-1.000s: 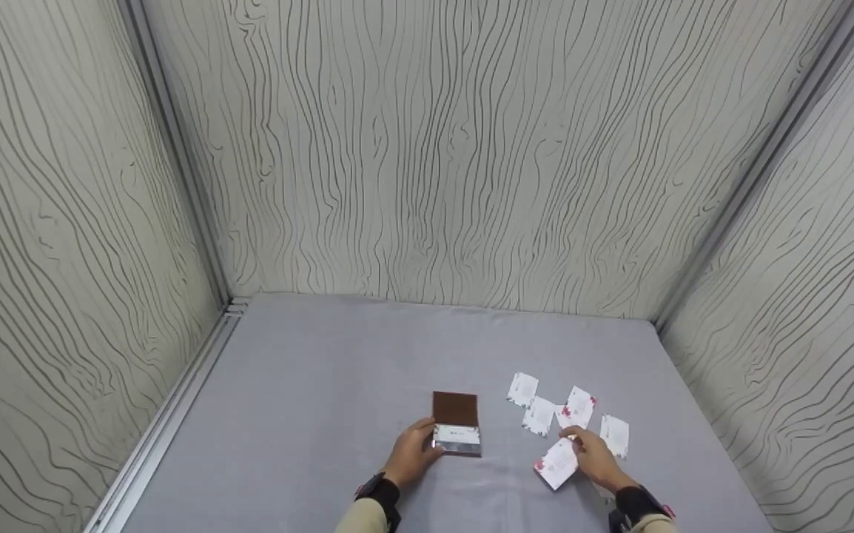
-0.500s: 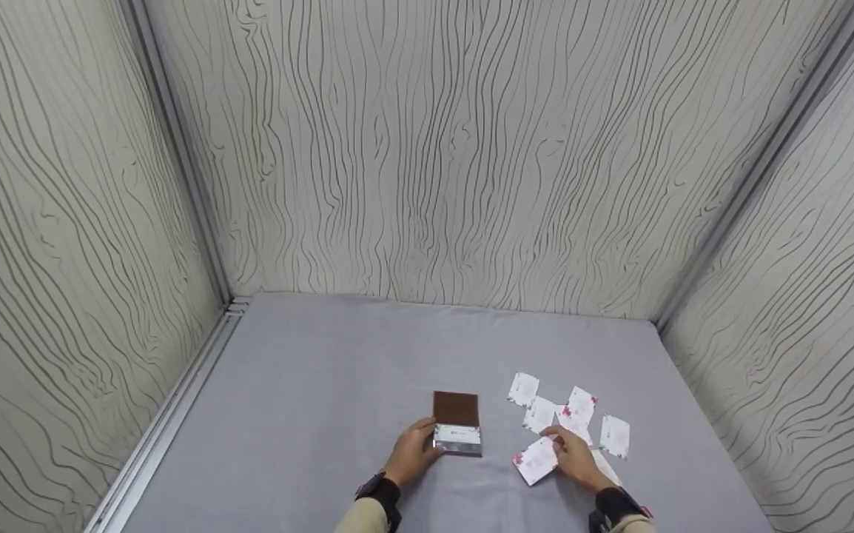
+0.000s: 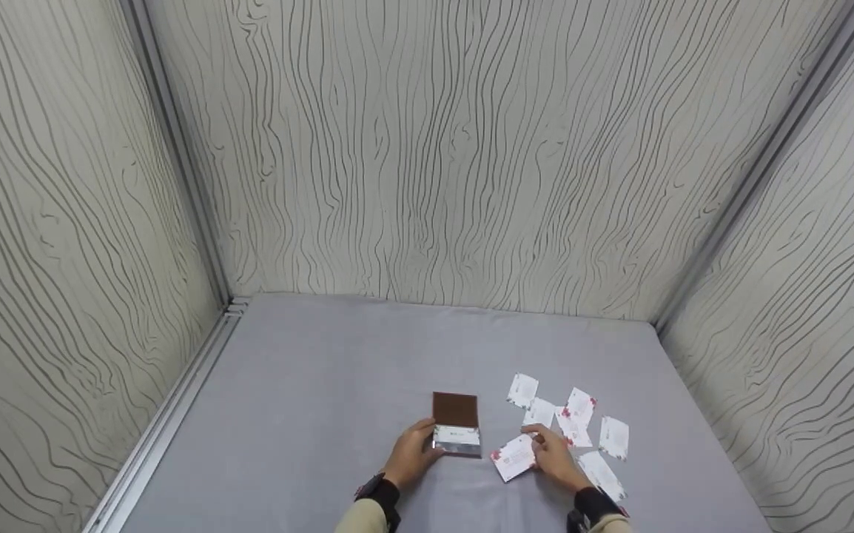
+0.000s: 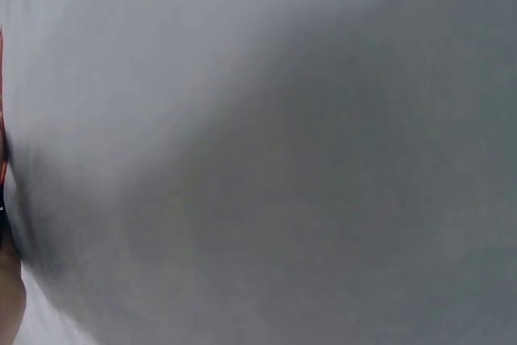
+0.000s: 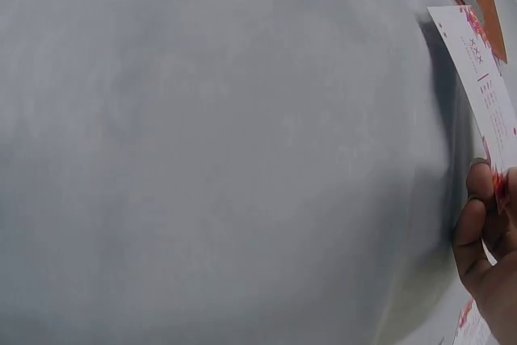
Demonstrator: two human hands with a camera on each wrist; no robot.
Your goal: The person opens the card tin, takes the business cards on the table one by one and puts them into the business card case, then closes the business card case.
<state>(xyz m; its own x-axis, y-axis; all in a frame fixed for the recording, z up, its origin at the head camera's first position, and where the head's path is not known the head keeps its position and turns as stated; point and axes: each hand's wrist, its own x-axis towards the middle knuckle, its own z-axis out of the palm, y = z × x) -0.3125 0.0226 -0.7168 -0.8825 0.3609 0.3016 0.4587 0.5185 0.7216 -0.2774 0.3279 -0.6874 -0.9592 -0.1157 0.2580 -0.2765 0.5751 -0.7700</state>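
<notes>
A brown card case (image 3: 456,409) lies with its lid folded back on the cloth, a white card (image 3: 458,434) in its lower half. My left hand (image 3: 410,454) grips the case by its left side, the thumb near the bottom corner. To the right, my right hand (image 3: 556,457) pinches a white business card with red flowers (image 3: 513,457) by its right edge. In the right wrist view that card (image 5: 481,78) is lifted off the cloth, throwing a shadow, with the case's corner (image 5: 487,6) beyond it. The left wrist view shows mostly cloth.
Several loose cards lie on the grey cloth (image 3: 323,385) behind and right of my right hand: a white card (image 3: 522,389), a red-flowered card (image 3: 581,403), another card (image 3: 614,437) and one nearer me (image 3: 602,474). Patterned walls (image 3: 427,148) enclose the table.
My right hand has moved left with the red-flowered card, closer to the case. A card that it covered now shows behind it. My left hand and the case have stayed put.
</notes>
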